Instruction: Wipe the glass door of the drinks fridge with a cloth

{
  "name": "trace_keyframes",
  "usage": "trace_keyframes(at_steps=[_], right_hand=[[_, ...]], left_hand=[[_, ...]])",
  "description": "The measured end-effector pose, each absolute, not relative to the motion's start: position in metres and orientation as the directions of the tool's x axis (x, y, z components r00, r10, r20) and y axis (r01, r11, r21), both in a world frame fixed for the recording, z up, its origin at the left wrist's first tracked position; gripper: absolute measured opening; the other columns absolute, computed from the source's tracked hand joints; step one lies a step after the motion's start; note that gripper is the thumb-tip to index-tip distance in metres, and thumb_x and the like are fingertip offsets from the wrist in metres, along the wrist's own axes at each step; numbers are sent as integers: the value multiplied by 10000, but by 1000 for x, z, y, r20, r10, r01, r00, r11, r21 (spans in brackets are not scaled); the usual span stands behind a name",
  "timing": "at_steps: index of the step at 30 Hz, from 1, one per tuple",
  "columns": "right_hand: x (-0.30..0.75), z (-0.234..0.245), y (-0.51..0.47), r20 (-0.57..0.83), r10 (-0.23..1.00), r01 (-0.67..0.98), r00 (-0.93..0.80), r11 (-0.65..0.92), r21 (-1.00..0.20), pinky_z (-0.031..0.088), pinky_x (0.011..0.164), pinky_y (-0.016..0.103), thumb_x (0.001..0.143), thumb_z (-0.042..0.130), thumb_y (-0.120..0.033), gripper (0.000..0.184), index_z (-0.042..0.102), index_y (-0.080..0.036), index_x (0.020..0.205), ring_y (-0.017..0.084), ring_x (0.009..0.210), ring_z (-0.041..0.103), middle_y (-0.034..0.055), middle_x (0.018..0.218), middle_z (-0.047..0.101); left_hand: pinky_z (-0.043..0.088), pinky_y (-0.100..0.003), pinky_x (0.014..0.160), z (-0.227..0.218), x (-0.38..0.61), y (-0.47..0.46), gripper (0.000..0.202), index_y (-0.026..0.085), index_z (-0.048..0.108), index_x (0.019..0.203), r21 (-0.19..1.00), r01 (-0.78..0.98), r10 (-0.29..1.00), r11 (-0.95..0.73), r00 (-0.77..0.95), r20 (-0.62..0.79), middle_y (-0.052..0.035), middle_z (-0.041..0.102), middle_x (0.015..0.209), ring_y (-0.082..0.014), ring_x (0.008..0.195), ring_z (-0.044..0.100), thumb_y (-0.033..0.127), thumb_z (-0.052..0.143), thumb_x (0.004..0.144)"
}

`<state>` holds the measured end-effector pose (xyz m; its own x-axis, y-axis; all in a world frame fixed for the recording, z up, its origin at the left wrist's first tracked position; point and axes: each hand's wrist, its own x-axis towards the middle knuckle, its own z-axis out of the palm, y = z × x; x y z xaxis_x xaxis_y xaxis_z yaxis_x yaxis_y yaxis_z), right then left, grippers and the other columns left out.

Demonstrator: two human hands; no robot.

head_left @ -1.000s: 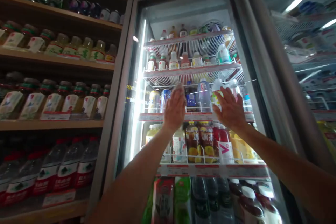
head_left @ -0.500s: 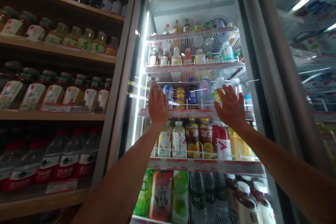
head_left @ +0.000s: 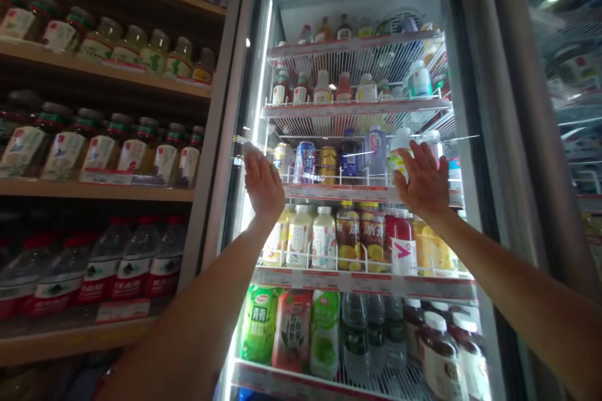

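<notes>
I face a lit drinks fridge with a grey frame (head_left: 217,156). My left hand (head_left: 262,187) is raised with fingers stretched flat, in front of the left end of the middle shelf rail (head_left: 338,193), beside a row of cans (head_left: 305,161). My right hand (head_left: 423,182) is also flat and spread, in front of the bottles at the right end of that shelf. Both palms look pressed against the front glass and hold nothing. Below them stand juice and tea bottles (head_left: 348,235).
Wooden shelves (head_left: 94,191) on the left carry rows of tea bottles, with red-labelled water bottles (head_left: 136,263) lower down. Green and pink cartons (head_left: 291,326) fill the fridge's lower shelf. A second glass-fronted cooler (head_left: 569,106) stands at the right.
My left hand has slid leftward from the middle of the shelf to its left end. My right hand has stayed almost where it was. The view has tilted slightly.
</notes>
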<state>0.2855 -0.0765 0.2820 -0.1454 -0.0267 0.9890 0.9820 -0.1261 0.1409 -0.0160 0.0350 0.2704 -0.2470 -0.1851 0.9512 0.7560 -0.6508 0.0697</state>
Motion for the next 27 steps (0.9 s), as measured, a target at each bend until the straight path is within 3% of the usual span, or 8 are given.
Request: trace_keyframes(at_steps=[5,10,14,16,18,23,25,27], right_hand=[[287,282,-77,988,-20,981,-154,-124,151,203,1080,505,906,270,-375,489,392,-196,1345,257,1364,255,93,1462,323],[286,282,-76,990,-24,982,-140,-134,136,216,1070,520,901,289,-366,483,396,-182,1335,264,1361,262,96,1458,332],[287,282,-76,989,-29,982,-143,-132,138,220,1071,518,901,288,-366,482,391,-200,1341,250,1364,262,83,1457,336],[288,282,-77,988,-24,981,-151,-130,147,222,1073,513,900,284,-358,482,398,-199,1340,247,1362,265,82,1453,344],[288,281,-78,988,-21,980,-154,-127,150,225,1073,510,897,284,-347,485,400,-196,1343,247,1363,263,86,1450,349],[286,277,-76,991,-26,984,-132,-122,128,215,1071,532,893,292,-340,507,354,-201,1377,263,1372,237,92,1462,324],[285,276,-76,992,-23,986,-123,-114,119,205,1075,530,897,284,-348,504,368,-191,1368,265,1372,236,95,1466,317],[287,275,-77,992,-20,988,-124,-100,121,207,1075,523,900,272,-354,496,396,-178,1347,263,1369,245,100,1462,324]], left_hand=[[274,-428,1129,257,-8,26,450,169,405,1319,-178,762,-199,-622,66,978,-94,337,1454,-200,1380,225,363,291,929],[213,-482,1144,259,-1,18,474,128,341,1361,10,776,-209,-631,-182,961,-120,252,1488,-242,1396,160,314,269,931],[280,-432,1127,250,63,-1,455,216,332,1380,-329,707,-230,-627,235,944,-47,315,1469,-197,1387,198,295,276,935],[294,-426,1120,248,73,-5,431,252,377,1354,-423,670,-227,-609,364,903,-19,354,1450,-191,1374,238,302,299,932],[291,-439,1117,253,55,-1,432,236,387,1348,-363,707,-211,-607,297,931,-36,344,1455,-205,1369,253,307,311,928],[253,-456,1127,257,-8,18,472,163,321,1382,-60,803,-234,-593,-101,967,-107,242,1494,-228,1389,189,291,296,929],[251,-439,1133,246,-1,17,475,191,299,1395,-147,805,-242,-575,4,970,-88,258,1490,-209,1392,176,288,302,930],[270,-408,1130,234,13,14,474,239,290,1400,-341,759,-237,-555,248,939,-52,305,1474,-183,1388,191,293,321,929]])
